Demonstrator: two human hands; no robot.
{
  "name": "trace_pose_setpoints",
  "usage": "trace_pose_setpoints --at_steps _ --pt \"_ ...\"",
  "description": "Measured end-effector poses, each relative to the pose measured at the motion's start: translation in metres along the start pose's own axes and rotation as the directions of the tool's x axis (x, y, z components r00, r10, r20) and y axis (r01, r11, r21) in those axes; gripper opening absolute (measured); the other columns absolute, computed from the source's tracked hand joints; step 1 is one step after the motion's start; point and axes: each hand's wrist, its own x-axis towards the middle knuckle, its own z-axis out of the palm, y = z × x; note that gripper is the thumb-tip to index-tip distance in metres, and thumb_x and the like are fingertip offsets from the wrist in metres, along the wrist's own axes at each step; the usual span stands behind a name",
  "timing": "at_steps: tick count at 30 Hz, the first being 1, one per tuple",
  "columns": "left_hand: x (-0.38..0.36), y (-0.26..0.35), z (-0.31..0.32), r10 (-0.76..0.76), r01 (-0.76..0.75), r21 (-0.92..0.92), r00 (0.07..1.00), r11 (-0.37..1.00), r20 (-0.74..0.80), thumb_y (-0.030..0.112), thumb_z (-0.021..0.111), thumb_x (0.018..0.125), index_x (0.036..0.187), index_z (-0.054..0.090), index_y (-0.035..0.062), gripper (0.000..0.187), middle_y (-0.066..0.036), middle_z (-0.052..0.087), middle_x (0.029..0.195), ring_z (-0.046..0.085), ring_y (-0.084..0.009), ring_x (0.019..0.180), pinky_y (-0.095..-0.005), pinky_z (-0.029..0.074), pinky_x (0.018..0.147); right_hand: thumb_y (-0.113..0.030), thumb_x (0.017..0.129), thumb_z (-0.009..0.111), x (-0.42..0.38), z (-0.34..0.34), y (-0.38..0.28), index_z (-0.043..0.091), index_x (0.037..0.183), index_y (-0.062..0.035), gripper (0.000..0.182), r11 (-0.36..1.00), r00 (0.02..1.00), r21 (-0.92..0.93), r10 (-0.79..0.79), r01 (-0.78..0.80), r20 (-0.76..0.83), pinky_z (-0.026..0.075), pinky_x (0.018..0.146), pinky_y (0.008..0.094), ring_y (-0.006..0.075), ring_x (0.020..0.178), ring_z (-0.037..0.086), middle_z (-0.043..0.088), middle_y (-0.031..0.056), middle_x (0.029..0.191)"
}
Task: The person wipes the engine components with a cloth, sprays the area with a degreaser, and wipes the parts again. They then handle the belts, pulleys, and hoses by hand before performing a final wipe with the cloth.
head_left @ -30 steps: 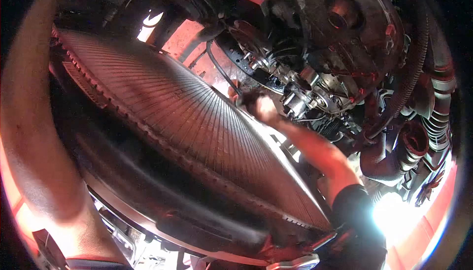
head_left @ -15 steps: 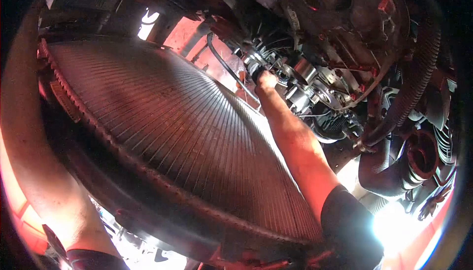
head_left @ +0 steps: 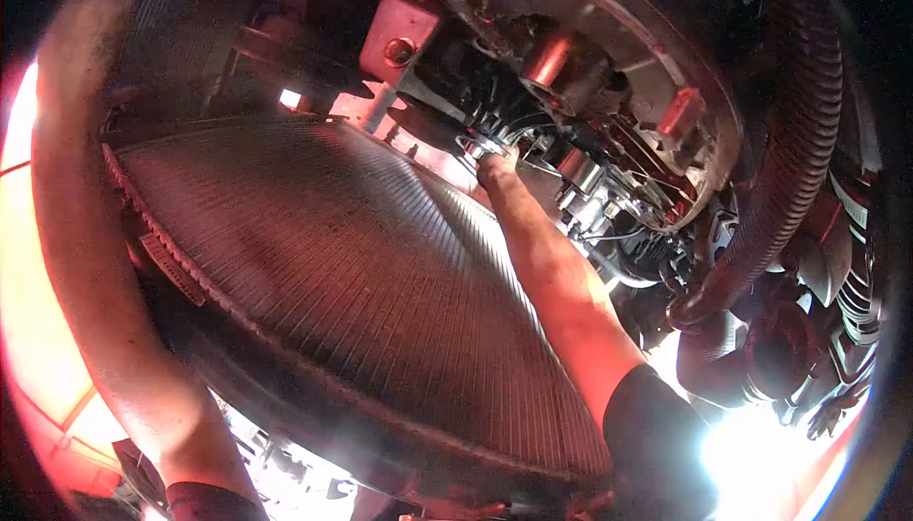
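My right arm reaches across the radiator's (head_left: 361, 302) ribbed core to the engine side. At its end my right hand (head_left: 497, 165) looks closed against a small bright metal fitting (head_left: 483, 146). The fingers are small and mostly hidden, so what they hold cannot be made out. Just right of the hand sits a shiny metal cylinder (head_left: 578, 167) among cables and brackets. My left forearm (head_left: 105, 264) runs up along the left edge, beside the radiator's frame, and its hand is out of view at the top.
A ribbed dark hose (head_left: 794, 179) curves down the right side. Above my right hand is a large round housing (head_left: 704, 141) with a protruding cylinder (head_left: 561, 65). A bracket with a hole (head_left: 399, 36) stands at top centre. A bright lamp (head_left: 761, 464) glares at lower right.
The view has shifted and tilted, bringing the round housing lower. My right hand stays at the metal fitting. My left forearm appears farther right in view.
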Motion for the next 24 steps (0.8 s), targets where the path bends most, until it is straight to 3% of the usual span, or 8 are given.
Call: trace_pose_setpoints --at_steps 1,2,4,6,16,24 --pt "0.001 0.001 0.001 -0.002 0.002 0.000 1.000 1.000 0.003 0.023 0.056 0.102 0.117 0.064 0.0028 0.027 -0.015 0.068 0.124 0.069 -0.0244 0.101 -0.0348 0.056 0.088 -0.034 0.093 0.067 0.001 0.027 -0.001 0.071 0.108 -0.0095 0.029 0.991 0.987 -0.112 -0.093 0.079 -0.129 0.054 0.095 0.0421 0.0322 0.105 0.067 0.071 0.0183 0.110" --pt "0.001 0.002 0.001 -0.001 0.001 0.001 1.000 1.000 0.008 0.023 0.056 0.102 0.118 0.064 0.0029 0.027 -0.015 0.068 0.124 0.069 -0.0243 0.101 -0.0347 0.056 0.088 -0.035 0.093 0.067 -0.023 -0.010 -0.025 0.071 0.111 -0.0112 0.030 0.652 0.968 0.734 0.249 -0.192 0.032 0.051 0.099 0.0405 0.0308 0.107 0.066 0.070 0.0158 0.113" --pt "0.001 0.005 0.003 0.001 -0.001 0.003 1.000 1.000 0.009 0.023 0.056 0.102 0.118 0.063 0.0030 0.027 -0.014 0.068 0.124 0.069 -0.0241 0.101 -0.0346 0.056 0.089 -0.038 0.095 0.064 -0.026 -0.044 -0.051 0.071 0.114 -0.0136 0.032 0.864 0.991 0.486 0.119 -0.131 0.057 0.052 0.098 0.0406 0.0291 0.111 0.066 0.071 0.0129 0.116" --pt "-0.003 0.005 0.006 -0.005 0.005 -0.008 1.000 1.000 0.014 0.023 0.055 0.102 0.119 0.063 0.0031 0.027 -0.014 0.068 0.124 0.069 -0.0239 0.101 -0.0345 0.056 0.089 -0.040 0.095 0.062 -0.031 -0.061 -0.055 0.071 0.117 -0.0150 0.034 0.967 0.994 0.249 0.031 -0.057 0.108 0.053 0.097 0.0406 0.0280 0.114 0.066 0.071 0.0113 0.119" --pt "-0.021 0.002 0.010 -0.054 0.054 0.004 0.998 0.999 0.015 0.022 0.054 0.103 0.123 0.061 0.0036 0.028 -0.014 0.068 0.125 0.069 -0.0230 0.103 -0.0338 0.056 0.090 -0.041 0.097 0.060 -0.025 -0.103 0.003 0.066 0.125 -0.0160 0.038 0.998 0.972 -0.018 0.071 -0.068 0.224 0.053 0.099 0.0401 0.0259 0.119 0.065 0.068 0.0090 0.126" --pt "-0.028 0.003 0.014 -0.082 0.082 -0.013 0.997 0.997 0.016 0.022 0.053 0.104 0.125 0.060 0.0040 0.029 -0.013 0.068 0.125 0.068 -0.0222 0.103 -0.0332 0.055 0.090 -0.042 0.098 0.058 -0.028 -0.109 0.006 0.063 0.132 -0.0168 0.042 0.991 0.951 -0.115 0.097 -0.066 0.292 0.053 0.100 0.0398 0.0242 0.123 0.064 0.067 0.0071 0.132"
